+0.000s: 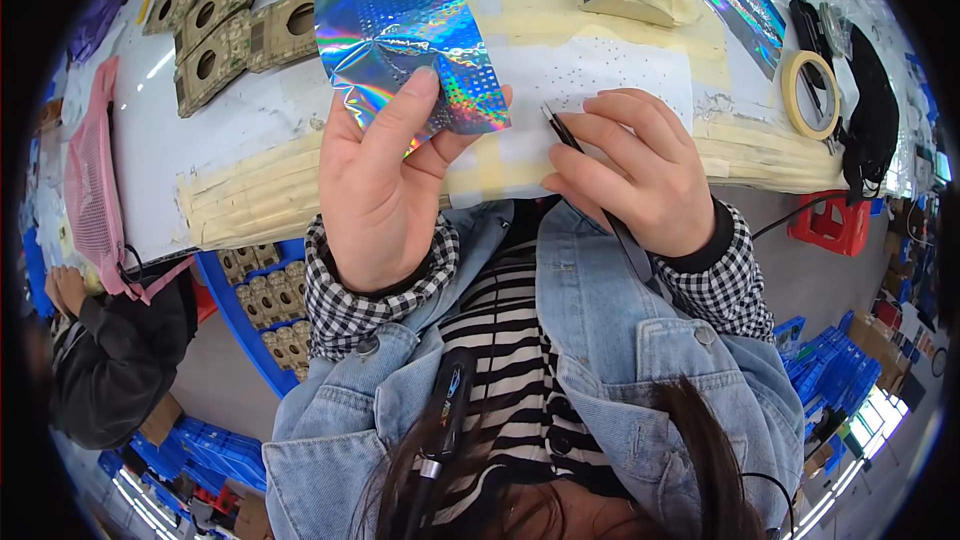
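My left hand point(385, 190) pinches the lower edge of a shiny blue holographic foil sheet point(400, 10) between thumb and fingers, holding it up over the table. Rows of small squares cover the sheet, and it is creased near my thumb. In my right hand point(645, 170) is a pair of black tweezers point(563, 132), its pale tips directed up and left, just to the right of the foil and apart from it. Behind the tips, a sheet of white paper point(655, 70) on the table carries many tiny dark specks.
Camouflage-patterned pieces point(212, 55) with round holes lie at the far left. A beige device point(640, 0), another foil sheet point(742, 10) and a tape roll point(789, 90) are at the right. Below the table's front edge point(300, 210) is a blue tray point(235, 325). Another person point(130, 365) sits left.
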`<state>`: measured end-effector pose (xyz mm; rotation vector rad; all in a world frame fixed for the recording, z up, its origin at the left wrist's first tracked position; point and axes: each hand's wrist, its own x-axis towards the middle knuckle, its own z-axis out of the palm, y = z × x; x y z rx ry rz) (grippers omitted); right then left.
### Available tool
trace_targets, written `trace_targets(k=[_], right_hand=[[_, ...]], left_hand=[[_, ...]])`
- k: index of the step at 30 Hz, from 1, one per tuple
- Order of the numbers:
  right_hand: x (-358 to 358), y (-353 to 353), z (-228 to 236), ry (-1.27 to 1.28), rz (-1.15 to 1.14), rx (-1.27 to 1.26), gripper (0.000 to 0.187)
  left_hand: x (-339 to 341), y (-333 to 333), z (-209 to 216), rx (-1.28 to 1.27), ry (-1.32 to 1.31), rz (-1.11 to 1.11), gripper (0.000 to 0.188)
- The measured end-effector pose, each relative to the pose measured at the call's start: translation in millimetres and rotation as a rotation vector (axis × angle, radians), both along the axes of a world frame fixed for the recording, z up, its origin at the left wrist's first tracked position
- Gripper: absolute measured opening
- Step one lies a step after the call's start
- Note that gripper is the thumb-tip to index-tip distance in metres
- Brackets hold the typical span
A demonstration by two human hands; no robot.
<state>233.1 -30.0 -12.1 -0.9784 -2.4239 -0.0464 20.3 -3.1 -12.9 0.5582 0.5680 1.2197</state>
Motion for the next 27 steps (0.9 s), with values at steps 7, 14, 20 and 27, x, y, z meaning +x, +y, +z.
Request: trace_targets(k=[7,14,20,27], right_hand=[[-0.7,-0.6,13.0,-0.011,0.021,-0.139,0.039],[-1.5,2.1,17.3,-0.048,0.056,-0.184,0.039],[-2.8,3.1,29.8,-0.093,0.08,-0.283,0.039],[14.0,6.3,29.8,-0.03,0.124,-0.284,0.057]], left_hand=[[-1.8,0.4,0.2,0.009,-0.003,-0.008,0.023],[-2.1,0.3,-0.1,0.02,-0.023,-0.017,0.022],[-3.5,-0.1,0.0,0.008,-0.014,-0.009,0.022],[-5.0,-0.1,0.3,-0.023,0.01,0.0,0.023]])
